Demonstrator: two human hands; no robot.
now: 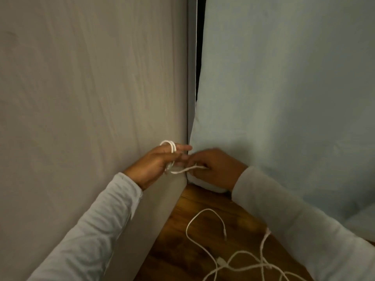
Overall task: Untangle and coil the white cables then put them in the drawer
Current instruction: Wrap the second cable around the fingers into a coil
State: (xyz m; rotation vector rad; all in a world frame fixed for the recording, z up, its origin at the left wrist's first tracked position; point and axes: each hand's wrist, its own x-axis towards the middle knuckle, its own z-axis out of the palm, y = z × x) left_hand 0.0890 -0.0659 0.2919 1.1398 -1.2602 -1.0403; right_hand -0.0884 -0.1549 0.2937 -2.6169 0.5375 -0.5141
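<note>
A white cable (172, 147) is looped a few turns around the fingers of my left hand (156, 163), which is held up in front of a beige fabric panel. A short stretch of the same cable runs right into my right hand (213, 169), which pinches it close to the left fingertips. Below, several loose white cables (239, 262) lie tangled on the wooden floor (178, 250), with small connectors showing. One strand curves up in an arch. No drawer is in view.
The beige fabric panel (91, 98) fills the left. A pale blue fabric panel (284, 88) fills the right. A grey post (191, 67) and a dark gap run between them. Both of my arms wear light grey sleeves.
</note>
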